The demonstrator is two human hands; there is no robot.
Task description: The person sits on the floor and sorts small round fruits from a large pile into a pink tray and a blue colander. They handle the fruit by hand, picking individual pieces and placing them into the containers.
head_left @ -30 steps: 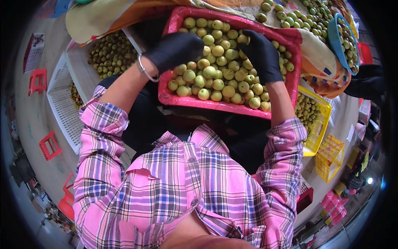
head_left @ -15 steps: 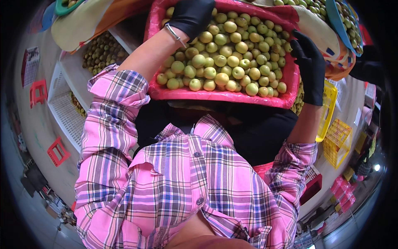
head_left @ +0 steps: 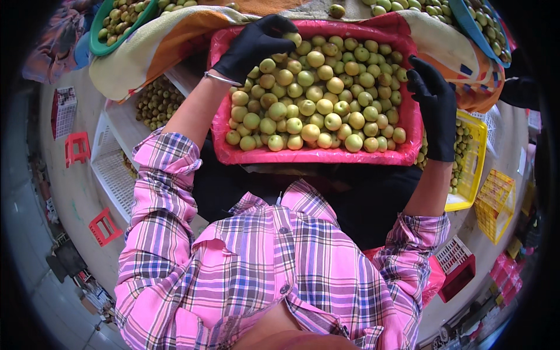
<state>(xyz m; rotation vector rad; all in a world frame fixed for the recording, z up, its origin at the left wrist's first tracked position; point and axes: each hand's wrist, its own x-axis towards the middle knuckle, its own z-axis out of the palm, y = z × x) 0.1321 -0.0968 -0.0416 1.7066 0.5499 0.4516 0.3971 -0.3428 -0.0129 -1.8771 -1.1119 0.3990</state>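
Patterned cloth (head_left: 181,38) beyond gloved hands (head_left: 255,48) (head_left: 433,96) and fruit (head_left: 314,93)

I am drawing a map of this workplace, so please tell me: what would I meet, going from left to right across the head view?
Upper red stool → white crate → left hand → fruit it holds → right hand → yellow mesh basket.
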